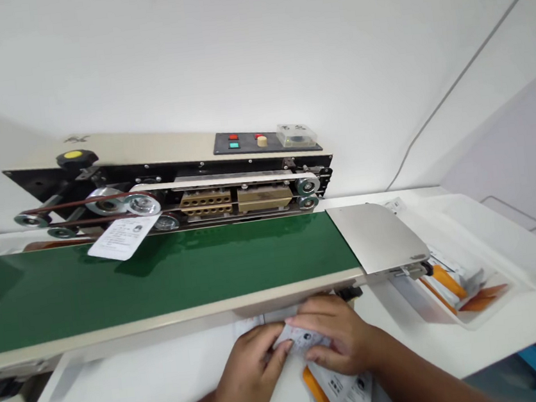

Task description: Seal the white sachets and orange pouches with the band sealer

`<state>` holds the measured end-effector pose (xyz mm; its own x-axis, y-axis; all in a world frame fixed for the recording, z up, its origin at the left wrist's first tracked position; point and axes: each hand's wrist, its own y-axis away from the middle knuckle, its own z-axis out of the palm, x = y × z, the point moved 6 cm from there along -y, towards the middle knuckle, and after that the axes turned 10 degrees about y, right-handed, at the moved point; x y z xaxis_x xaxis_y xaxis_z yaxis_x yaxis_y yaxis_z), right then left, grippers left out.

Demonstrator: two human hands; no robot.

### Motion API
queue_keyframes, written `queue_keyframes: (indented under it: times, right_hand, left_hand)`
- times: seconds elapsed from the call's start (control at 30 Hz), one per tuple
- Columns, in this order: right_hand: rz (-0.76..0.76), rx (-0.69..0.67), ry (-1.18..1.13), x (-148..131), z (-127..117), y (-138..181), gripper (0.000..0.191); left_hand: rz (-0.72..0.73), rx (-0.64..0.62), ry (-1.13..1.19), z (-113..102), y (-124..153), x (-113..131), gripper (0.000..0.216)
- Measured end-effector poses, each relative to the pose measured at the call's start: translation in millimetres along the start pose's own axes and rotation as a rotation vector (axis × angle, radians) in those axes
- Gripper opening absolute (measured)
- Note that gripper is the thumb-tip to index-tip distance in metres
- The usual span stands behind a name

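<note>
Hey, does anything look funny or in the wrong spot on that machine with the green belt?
Yes! A white printed packet sits crooked on the green conveyor belt. It lies slantwise at the belt's back edge, with one end right by a silver pulley, so it looks out of line with the belt.

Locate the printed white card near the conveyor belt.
In the head view, the card sits left of centre at the far edge of the green conveyor belt, below a silver pulley.
</note>
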<state>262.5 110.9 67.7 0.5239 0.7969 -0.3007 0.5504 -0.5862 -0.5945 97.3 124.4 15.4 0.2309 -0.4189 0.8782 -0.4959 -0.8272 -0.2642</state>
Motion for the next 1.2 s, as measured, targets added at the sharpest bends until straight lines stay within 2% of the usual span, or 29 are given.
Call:
queue_keyframes:
  times: [0.13,0.23,0.33,0.43,0.5,0.57,0.63,0.7,0.87,1.03,1.2]
  right_hand:
    - [0.077,-0.125,0.124,7.8,13.9,8.2,0.049]
    - [0.122,-0.149,0.051,14.2,20.0,14.8,0.056]
    - [0.143,-0.142,-0.061,17.8,21.1,17.1,0.063]
    - [0.162,-0.133,-0.132,18.3,19.4,16.8,0.059]
    - [0.226,-0.152,-0.159,20.6,19.7,17.8,0.047]
    - [0.332,-0.210,-0.186,25.1,22.4,20.7,0.037]
    - [0.430,-0.298,-0.222,28.8,25.9,23.6,0.039]
    - [0.465,-0.379,-0.231,29.4,26.5,23.0,0.042]
    - [0.378,-0.484,-0.127,22.5,14.8,11.0,0.024]
    - [0.295,-0.516,-0.114,9.6,4.3,5.0,0.024]
    - [0.327,-0.528,-0.126,4.3,-14.7,-1.3,0.020]
  left_hand:
    - [-0.087,0.060,0.134,-4.8,3.8,-5.9,0.028]
    - [-0.095,0.032,0.240,-1.2,6.9,-8.3,0.045]
    - [-0.082,-0.032,0.280,4.2,9.5,-8.1,0.051]
    - [-0.058,-0.049,0.277,5.3,10.3,-5.8,0.048]
    - [-0.025,-0.042,0.271,4.5,10.6,-3.1,0.043]
    - [0.012,-0.034,0.230,3.7,11.6,-0.3,0.031]
    - [0.046,-0.021,0.152,3.0,13.0,2.3,0.015]
    - [0.054,-0.008,0.093,2.7,13.8,3.8,0.004]
    - [-0.024,-0.030,0.194,5.3,10.4,3.4,0.011]
    - [-0.061,-0.029,0.256,7.0,10.1,2.9,0.008]
    - [0.016,-0.043,0.332,8.8,12.9,8.2,0.009]
